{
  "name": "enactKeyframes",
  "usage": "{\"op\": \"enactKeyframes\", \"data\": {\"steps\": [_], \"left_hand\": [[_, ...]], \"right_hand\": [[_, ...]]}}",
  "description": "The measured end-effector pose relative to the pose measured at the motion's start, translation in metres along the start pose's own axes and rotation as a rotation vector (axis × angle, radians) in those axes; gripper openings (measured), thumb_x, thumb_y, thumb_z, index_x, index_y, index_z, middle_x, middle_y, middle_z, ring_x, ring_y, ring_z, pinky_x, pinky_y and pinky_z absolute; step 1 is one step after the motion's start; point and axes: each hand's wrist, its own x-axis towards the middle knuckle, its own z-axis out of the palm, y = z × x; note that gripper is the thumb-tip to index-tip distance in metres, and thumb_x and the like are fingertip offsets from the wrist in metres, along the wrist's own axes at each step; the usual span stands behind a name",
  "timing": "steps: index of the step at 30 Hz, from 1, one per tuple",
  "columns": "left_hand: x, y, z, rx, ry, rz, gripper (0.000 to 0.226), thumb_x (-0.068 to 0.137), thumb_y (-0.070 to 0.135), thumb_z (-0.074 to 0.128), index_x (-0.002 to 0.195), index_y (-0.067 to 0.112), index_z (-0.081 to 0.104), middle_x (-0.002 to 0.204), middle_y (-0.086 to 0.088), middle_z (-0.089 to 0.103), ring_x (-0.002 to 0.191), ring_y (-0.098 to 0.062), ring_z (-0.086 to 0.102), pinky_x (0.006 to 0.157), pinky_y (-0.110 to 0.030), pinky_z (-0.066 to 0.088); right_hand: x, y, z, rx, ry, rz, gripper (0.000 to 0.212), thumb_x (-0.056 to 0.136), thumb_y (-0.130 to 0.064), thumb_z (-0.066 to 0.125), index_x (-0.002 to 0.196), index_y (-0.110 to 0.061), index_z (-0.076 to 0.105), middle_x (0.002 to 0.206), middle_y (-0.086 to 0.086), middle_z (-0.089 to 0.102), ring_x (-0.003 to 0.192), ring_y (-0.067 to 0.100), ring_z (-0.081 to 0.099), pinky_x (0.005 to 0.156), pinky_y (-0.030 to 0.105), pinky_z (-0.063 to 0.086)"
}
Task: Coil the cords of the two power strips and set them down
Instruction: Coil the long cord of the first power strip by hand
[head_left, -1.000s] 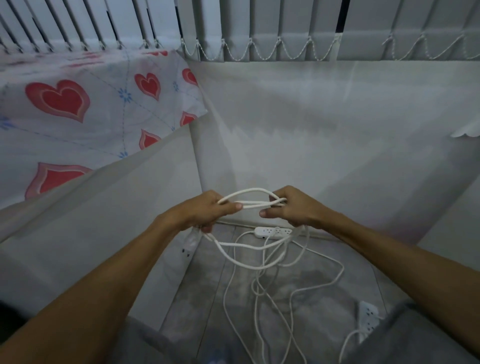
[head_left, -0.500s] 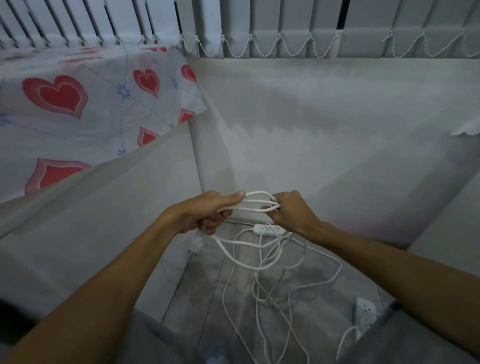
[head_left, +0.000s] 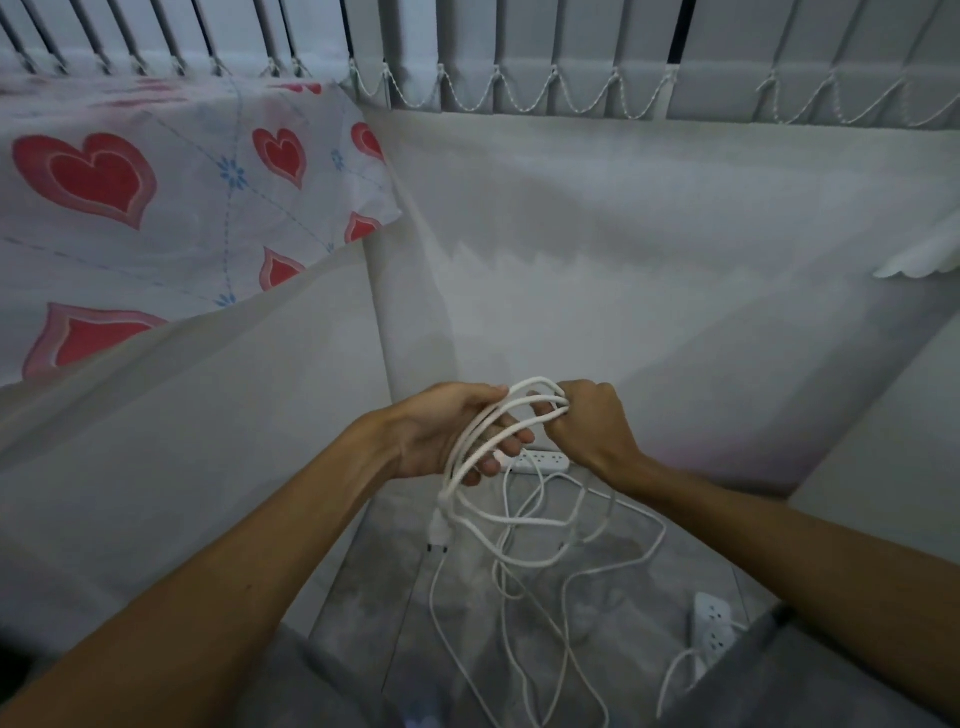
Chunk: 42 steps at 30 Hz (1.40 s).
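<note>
Mid-coil on first cord (head_left: 470, 447), centre of frame. Left hand (head_left: 447, 434) half-spread, palm up, several white loops draped across fingers, thumb over top. Right hand (head_left: 584, 423) curled shut, pinching far end of same loops. Plug (head_left: 440, 530) dangling just below left hand. First power strip (head_left: 537, 461) on floor (head_left: 363, 597) behind hands, against wall; second power strip (head_left: 714, 626) lower right, partly hidden by leg. Rest of cord slack and tangled on floor, centre-bottom. For a good coil: keep loops same size, clamp with left thumb, feed slack with right, untwist each turn, shake out tangle before pulling up. Snag risk where strands cross.
</note>
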Motion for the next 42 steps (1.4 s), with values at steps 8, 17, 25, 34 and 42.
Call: {"op": "enactKeyframes", "data": {"steps": [8, 17, 25, 34, 42], "left_hand": [[0.010, 0.005, 0.046, -0.372, -0.096, -0.006, 0.025, 0.087, 0.025, 0.028, 0.076, 0.016, 0.050, 0.046, 0.010, 0.029, 0.032, -0.006, 0.026, 0.039, -0.014, 0.030], [0.002, 0.017, 0.061, -0.601, -0.258, 0.117, 0.030, 0.096, 0.033, 0.031, 0.070, 0.018, 0.037, 0.040, 0.008, 0.026, 0.034, -0.006, 0.008, 0.031, -0.011, 0.015], [-0.008, 0.021, 0.051, -0.137, 0.047, 0.133, 0.041, 0.101, 0.048, 0.037, 0.079, 0.016, 0.048, 0.051, 0.002, 0.041, 0.038, -0.012, 0.039, 0.051, -0.028, 0.049], [-0.016, 0.027, 0.015, -0.331, 0.114, 0.181, 0.033, 0.102, 0.033, 0.037, 0.076, 0.016, 0.048, 0.045, 0.011, 0.021, 0.030, -0.001, 0.017, 0.035, -0.011, 0.010], [-0.050, 0.043, -0.005, -0.552, -0.043, 0.492, 0.030, 0.099, 0.029, 0.035, 0.079, 0.015, 0.053, 0.042, 0.008, 0.022, 0.035, -0.006, 0.009, 0.031, -0.016, 0.014]], "right_hand": [[0.006, 0.001, 0.010, 0.067, 0.015, -0.072, 0.045, 0.075, -0.052, 0.040, 0.059, -0.012, 0.053, 0.055, 0.004, 0.060, 0.052, 0.022, 0.056, 0.050, 0.032, 0.039], [0.023, -0.037, -0.014, 0.597, -0.217, 0.111, 0.021, 0.075, -0.026, 0.052, 0.060, -0.015, 0.042, 0.057, 0.004, 0.042, 0.056, 0.015, 0.041, 0.047, 0.027, 0.031], [0.037, -0.022, -0.005, 0.742, 0.068, 0.154, 0.050, 0.079, -0.034, 0.072, 0.049, -0.010, 0.039, 0.046, 0.001, 0.051, 0.048, 0.009, 0.053, 0.048, 0.026, 0.041], [0.026, 0.036, -0.008, 1.060, -0.955, 0.194, 0.080, 0.065, -0.052, 0.085, 0.128, -0.012, 0.054, 0.122, 0.014, 0.061, 0.113, 0.028, 0.057, 0.092, 0.044, 0.045], [-0.005, 0.087, 0.029, 0.598, -1.397, 0.192, 0.075, 0.071, -0.032, 0.086, 0.137, -0.042, 0.052, 0.153, -0.009, 0.042, 0.144, 0.015, 0.034, 0.116, 0.042, 0.027]]}}
